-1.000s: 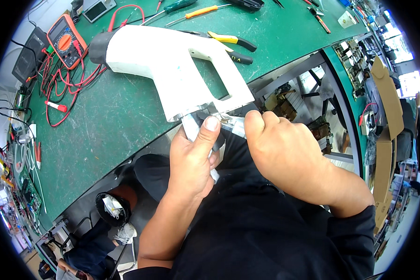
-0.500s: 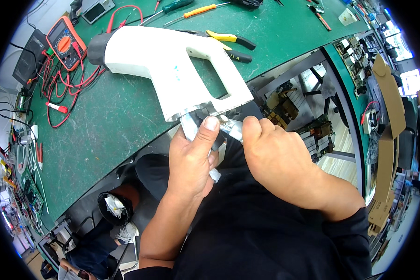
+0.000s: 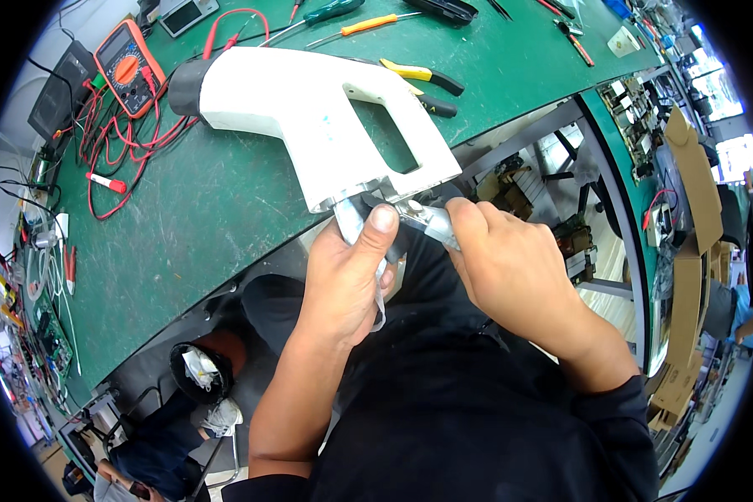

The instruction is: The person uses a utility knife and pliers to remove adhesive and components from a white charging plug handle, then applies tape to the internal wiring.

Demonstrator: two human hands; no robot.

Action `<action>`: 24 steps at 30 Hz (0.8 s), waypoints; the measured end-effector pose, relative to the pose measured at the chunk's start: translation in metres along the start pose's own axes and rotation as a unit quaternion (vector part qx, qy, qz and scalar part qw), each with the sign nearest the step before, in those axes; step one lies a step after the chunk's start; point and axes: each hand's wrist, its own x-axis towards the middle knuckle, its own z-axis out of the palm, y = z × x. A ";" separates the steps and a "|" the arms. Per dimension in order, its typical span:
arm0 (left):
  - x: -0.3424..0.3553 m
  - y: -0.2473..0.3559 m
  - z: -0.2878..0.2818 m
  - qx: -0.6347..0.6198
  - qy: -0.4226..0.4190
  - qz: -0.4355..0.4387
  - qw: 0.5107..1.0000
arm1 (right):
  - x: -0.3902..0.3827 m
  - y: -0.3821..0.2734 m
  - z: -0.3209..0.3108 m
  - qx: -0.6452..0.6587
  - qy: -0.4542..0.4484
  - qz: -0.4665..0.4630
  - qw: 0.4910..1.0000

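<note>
A white plastic gun-shaped housing with a loop handle and a black nose cap lies on the green bench, its open lower end reaching over the front edge. At that end my left hand is closed, thumb on top, around a shiny silvery strip that runs up to the opening. My right hand is wrapped around a silver metal tool, whose head meets the lower edge of the housing beside my left thumb. The tool's exact kind and the inside of the opening are hidden.
Behind the housing lie yellow-and-black pliers, an orange screwdriver and a green-handled screwdriver. An orange multimeter with tangled red and black leads stands at left. Below the bench edge is a black bin. A cardboard box stands at right.
The whole view has shifted slightly. My right hand has turned and moved a little up and to the right with the silver tool. My left hand keeps its grip at the opening.
</note>
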 end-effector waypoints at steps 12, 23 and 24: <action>0.001 -0.001 0.010 -0.015 0.043 0.008 0.999 | 0.003 0.004 0.004 -0.001 -0.009 0.005 1.000; -0.001 0.002 0.012 -0.006 0.054 0.001 0.999 | 0.000 -0.005 0.010 -0.063 -0.005 0.019 0.998; -0.001 0.003 0.013 -0.006 0.050 -0.002 0.999 | -0.001 -0.005 0.010 -0.059 0.000 0.025 0.998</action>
